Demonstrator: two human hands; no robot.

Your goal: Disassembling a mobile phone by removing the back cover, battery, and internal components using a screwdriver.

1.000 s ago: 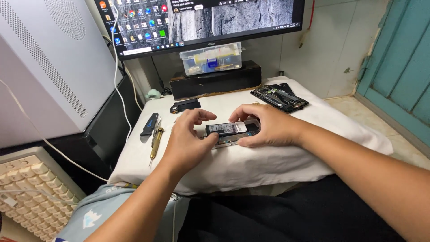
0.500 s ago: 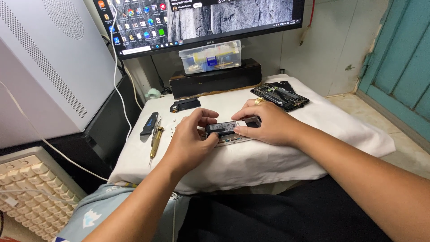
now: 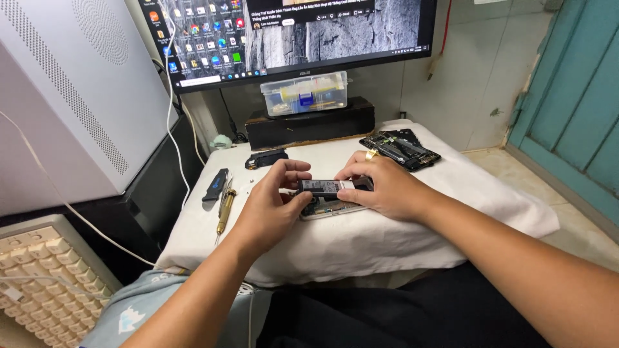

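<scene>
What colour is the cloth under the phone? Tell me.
White. The cloth shows best in the head view, under the opened phone.

opened phone (image 3: 329,207) — mostly hidden beneath both hands.

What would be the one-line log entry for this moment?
left hand: grips battery | right hand: grips battery | open phone: beneath, on white cloth

Both hands, left (image 3: 271,209) and right (image 3: 387,187), pinched a black phone battery (image 3: 325,187) above an opened phone (image 3: 329,207) mid-desk (image 3: 361,241).
</scene>
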